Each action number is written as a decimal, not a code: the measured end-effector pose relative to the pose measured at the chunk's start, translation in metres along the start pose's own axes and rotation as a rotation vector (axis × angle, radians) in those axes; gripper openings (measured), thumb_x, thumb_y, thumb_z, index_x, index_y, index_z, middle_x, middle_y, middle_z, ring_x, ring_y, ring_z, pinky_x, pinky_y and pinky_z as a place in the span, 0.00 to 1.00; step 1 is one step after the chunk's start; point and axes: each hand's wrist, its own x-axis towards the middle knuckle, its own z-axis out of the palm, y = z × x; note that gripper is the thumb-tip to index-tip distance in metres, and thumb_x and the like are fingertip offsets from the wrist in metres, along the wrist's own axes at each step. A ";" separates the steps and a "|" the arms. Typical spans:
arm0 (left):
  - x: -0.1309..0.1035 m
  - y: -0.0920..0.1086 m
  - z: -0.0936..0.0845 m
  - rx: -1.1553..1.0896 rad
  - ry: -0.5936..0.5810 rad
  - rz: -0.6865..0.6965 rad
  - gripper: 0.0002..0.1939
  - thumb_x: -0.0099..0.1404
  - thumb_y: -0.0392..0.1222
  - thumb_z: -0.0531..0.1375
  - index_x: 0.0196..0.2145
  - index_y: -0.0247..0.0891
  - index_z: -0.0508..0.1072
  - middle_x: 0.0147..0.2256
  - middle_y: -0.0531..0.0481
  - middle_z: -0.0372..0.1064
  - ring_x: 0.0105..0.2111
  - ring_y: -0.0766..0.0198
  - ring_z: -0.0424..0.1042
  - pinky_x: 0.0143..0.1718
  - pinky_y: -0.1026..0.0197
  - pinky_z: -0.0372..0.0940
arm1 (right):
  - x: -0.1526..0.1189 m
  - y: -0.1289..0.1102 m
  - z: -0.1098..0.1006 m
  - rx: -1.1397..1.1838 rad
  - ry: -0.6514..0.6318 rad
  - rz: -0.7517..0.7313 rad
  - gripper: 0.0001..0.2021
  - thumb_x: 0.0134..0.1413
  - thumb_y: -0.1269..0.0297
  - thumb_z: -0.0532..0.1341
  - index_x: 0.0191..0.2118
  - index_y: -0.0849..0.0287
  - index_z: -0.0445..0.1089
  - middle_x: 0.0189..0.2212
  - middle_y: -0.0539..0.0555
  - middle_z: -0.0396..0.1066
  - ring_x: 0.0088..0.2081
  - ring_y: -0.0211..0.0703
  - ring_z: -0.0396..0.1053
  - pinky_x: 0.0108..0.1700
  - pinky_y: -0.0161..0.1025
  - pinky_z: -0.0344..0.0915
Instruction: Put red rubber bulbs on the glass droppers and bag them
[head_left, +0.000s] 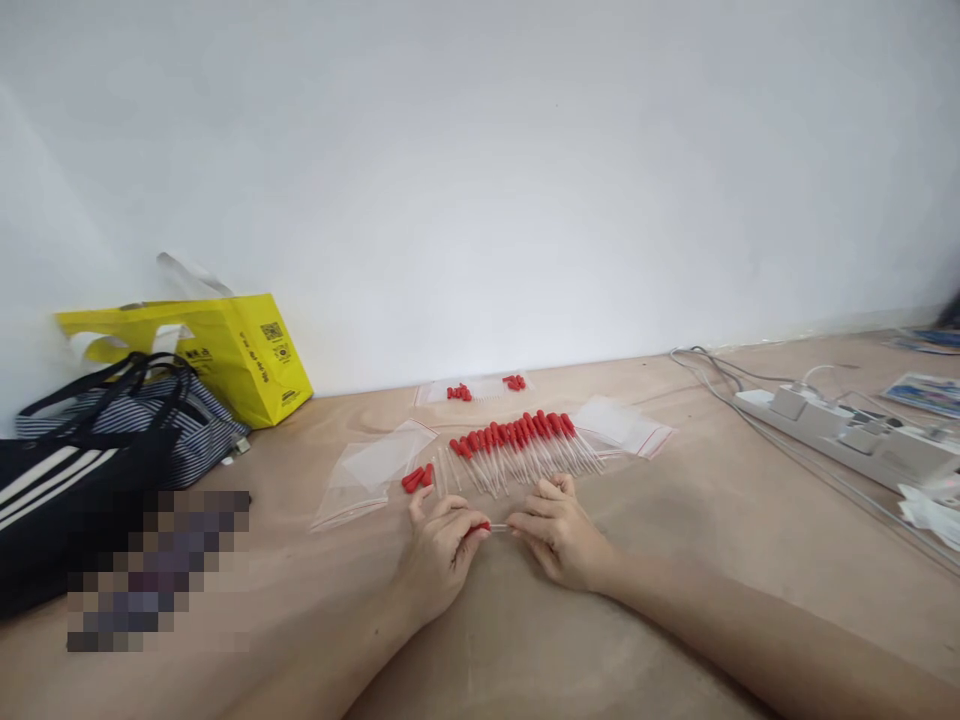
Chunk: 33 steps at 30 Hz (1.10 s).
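Observation:
Between finger and thumb, my left hand point(444, 548) pinches a red rubber bulb point(485, 526). My right hand point(564, 532) is closed on the clear glass tube point(500, 528), whose bare stretch shows between both hands. Bulb and tube meet end to end, mostly hidden by the left fingers. Just beyond lies a row of droppers point(517, 440) with red bulbs pointing away from me. Several bare tubes point(448, 468) rest at the row's left end, and a few loose red bulbs point(418, 478) lie beside them.
Clear zip bags lie to the left point(367, 470) and right point(626, 425); another bag point(491, 388) with red bulbs on it is near the wall. A yellow bag point(255, 350) and a black bag point(82, 490) stand left. A white power strip point(847, 430) with cables sits right.

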 end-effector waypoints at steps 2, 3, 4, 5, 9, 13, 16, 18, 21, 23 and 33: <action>0.000 0.001 0.001 -0.020 0.022 0.026 0.07 0.62 0.36 0.50 0.30 0.41 0.67 0.26 0.57 0.70 0.33 0.65 0.67 0.50 0.48 0.35 | 0.000 0.000 0.000 -0.001 0.015 -0.025 0.09 0.52 0.71 0.51 0.30 0.60 0.68 0.22 0.51 0.64 0.30 0.38 0.53 0.35 0.40 0.43; 0.000 0.002 0.001 -0.029 0.037 0.039 0.07 0.62 0.36 0.50 0.30 0.41 0.67 0.26 0.57 0.70 0.33 0.65 0.67 0.50 0.48 0.35 | 0.001 0.000 0.000 0.003 0.023 -0.037 0.09 0.52 0.71 0.51 0.30 0.60 0.68 0.22 0.51 0.63 0.30 0.38 0.52 0.35 0.40 0.43; 0.000 0.003 0.001 -0.036 0.049 0.052 0.07 0.62 0.36 0.50 0.29 0.40 0.67 0.26 0.58 0.70 0.33 0.65 0.67 0.50 0.48 0.35 | 0.001 0.000 0.000 0.006 0.030 -0.051 0.09 0.52 0.71 0.51 0.30 0.61 0.68 0.22 0.51 0.63 0.30 0.38 0.52 0.35 0.40 0.43; 0.000 0.004 0.001 -0.040 0.057 0.064 0.07 0.62 0.36 0.50 0.29 0.40 0.66 0.26 0.58 0.70 0.32 0.65 0.67 0.50 0.48 0.35 | 0.001 -0.001 0.000 0.009 0.035 -0.066 0.09 0.52 0.71 0.51 0.30 0.61 0.68 0.22 0.51 0.63 0.30 0.38 0.52 0.35 0.40 0.43; 0.000 0.008 0.000 -0.036 0.035 0.098 0.07 0.61 0.36 0.51 0.27 0.40 0.66 0.24 0.58 0.70 0.31 0.66 0.67 0.51 0.49 0.34 | 0.002 -0.001 0.000 0.000 0.025 -0.108 0.09 0.52 0.71 0.51 0.30 0.61 0.68 0.21 0.51 0.62 0.29 0.38 0.52 0.35 0.40 0.44; 0.000 0.007 0.004 -0.035 0.055 0.100 0.07 0.61 0.38 0.51 0.27 0.40 0.67 0.23 0.58 0.70 0.31 0.65 0.67 0.51 0.48 0.34 | 0.003 -0.001 0.003 0.003 0.010 -0.104 0.09 0.52 0.71 0.51 0.30 0.61 0.68 0.21 0.51 0.63 0.29 0.38 0.52 0.35 0.40 0.44; 0.001 0.004 0.004 -0.043 0.067 0.076 0.07 0.61 0.39 0.52 0.27 0.41 0.67 0.24 0.58 0.71 0.31 0.64 0.67 0.51 0.47 0.34 | 0.005 0.000 0.003 0.009 0.020 -0.084 0.09 0.54 0.69 0.51 0.32 0.60 0.68 0.22 0.51 0.65 0.30 0.38 0.53 0.35 0.40 0.44; 0.002 0.003 0.002 -0.041 0.070 0.054 0.06 0.61 0.39 0.52 0.27 0.41 0.68 0.25 0.58 0.71 0.31 0.65 0.67 0.51 0.47 0.34 | 0.005 0.002 0.002 0.008 0.029 -0.054 0.09 0.54 0.66 0.52 0.34 0.58 0.69 0.23 0.50 0.66 0.31 0.38 0.54 0.36 0.40 0.43; 0.002 0.000 -0.002 -0.025 0.093 0.028 0.06 0.60 0.40 0.54 0.27 0.41 0.68 0.25 0.59 0.71 0.31 0.65 0.67 0.50 0.47 0.35 | 0.003 0.008 -0.003 -0.007 0.041 -0.014 0.08 0.54 0.63 0.54 0.34 0.56 0.69 0.23 0.49 0.68 0.31 0.38 0.54 0.37 0.41 0.43; 0.001 -0.003 -0.003 -0.015 0.099 0.025 0.05 0.59 0.41 0.55 0.27 0.42 0.68 0.25 0.59 0.71 0.31 0.65 0.67 0.51 0.48 0.35 | 0.001 0.012 -0.006 -0.023 0.037 -0.009 0.08 0.54 0.64 0.53 0.34 0.56 0.69 0.23 0.49 0.67 0.31 0.37 0.55 0.38 0.41 0.43; -0.002 -0.004 0.003 -0.022 0.158 0.077 0.07 0.59 0.41 0.54 0.25 0.41 0.69 0.21 0.58 0.70 0.30 0.64 0.67 0.50 0.47 0.36 | -0.003 0.006 -0.004 -0.006 -0.027 0.033 0.11 0.55 0.68 0.49 0.27 0.59 0.67 0.21 0.50 0.65 0.31 0.38 0.55 0.38 0.41 0.44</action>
